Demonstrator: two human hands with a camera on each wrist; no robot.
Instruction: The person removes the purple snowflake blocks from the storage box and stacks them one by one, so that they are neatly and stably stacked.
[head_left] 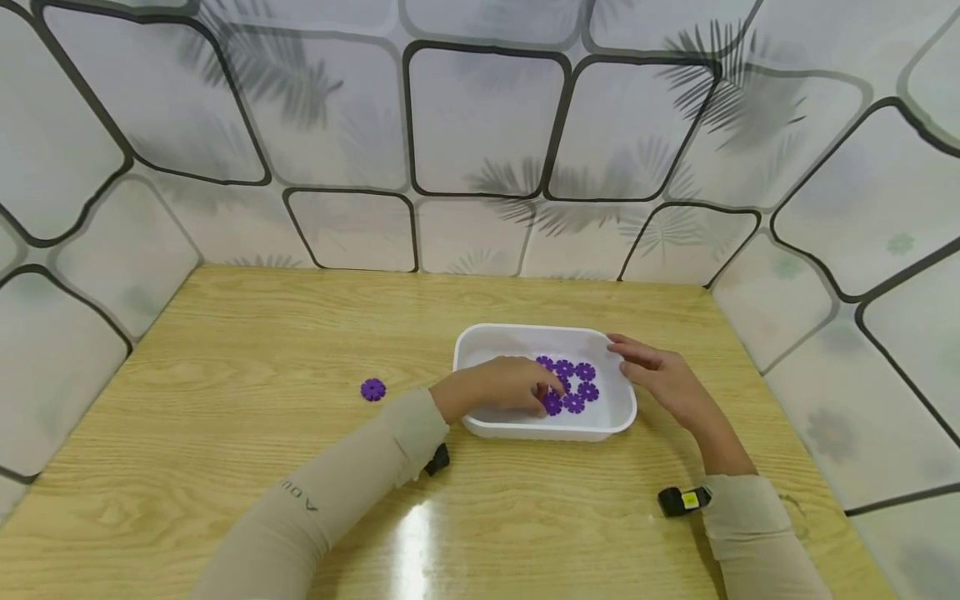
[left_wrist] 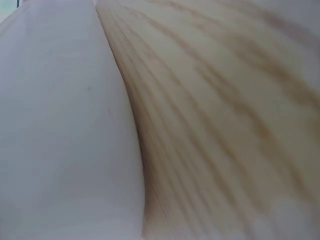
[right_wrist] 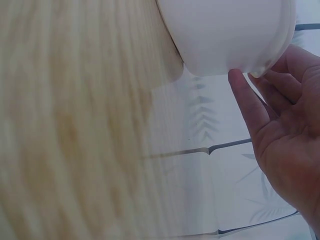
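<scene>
In the head view, a white tray (head_left: 498, 432) stands on the table with several purple flower-shaped pieces (head_left: 588, 392) inside. My left hand (head_left: 510, 383) reaches in over the tray's near-left side, its fingers bent down and its thumb and index finger apart at a piece (head_left: 552, 404); no firm grip shows. My right hand (head_left: 663, 379) touches the tray's right end with extended fingers. The right wrist view shows the right hand (right_wrist: 287, 120) with its fingertips against the white tray (right_wrist: 225, 40). The left wrist view shows only the tray's side (left_wrist: 70, 125) and tabletop, not the hand.
One purple piece (head_left: 372, 389) lies on the wooden table (head_left: 247, 400) left of the tray. Patterned panels (head_left: 487, 125) rise along the table's back and sides. A black wrist device (head_left: 684, 501) sits by the right sleeve, another (head_left: 437, 460) by the left.
</scene>
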